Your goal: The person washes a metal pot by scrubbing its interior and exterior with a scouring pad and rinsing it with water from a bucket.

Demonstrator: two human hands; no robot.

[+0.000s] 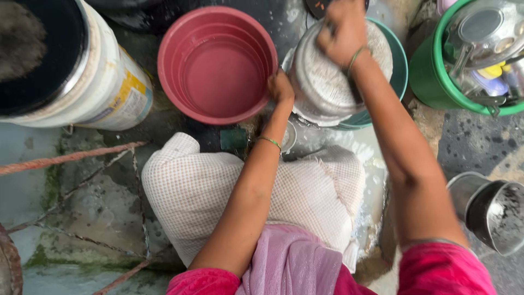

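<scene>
Right hand: the right hand (343, 30) is pressed in a closed fist onto the upturned underside of a soapy steel pot (327, 82); whether something is clenched inside the fist cannot be told.
Left hand: the left hand (281, 87) is laid against the pot's left side, fingers curled round its edge — the pot is steadied between the two hands.
Pot: it is tilted on its side, its lather-covered bottom turned up toward the camera, and it is rested in the mouth of a teal basin (397, 68) at the top centre of the view.
Wrists: a thin green bangle (270, 142) is worn on the left wrist, and another is seen on the right.
Just left of the pot: a red bucket (215, 63) is stood upright, touching or nearly touching the left hand; clear water is held in it.
Far left: a large white drum (103, 82) with a dark top is stood beside the red bucket.
Right: a green bucket (428, 74) is filled with steel utensils — well apart from the hands.
Lower right: a steel vessel (491, 210) is laid on its side on the wet ground.
Below the hands: knees are covered by a checked white cloth (196, 186), with pink fabric nearer the camera.
</scene>
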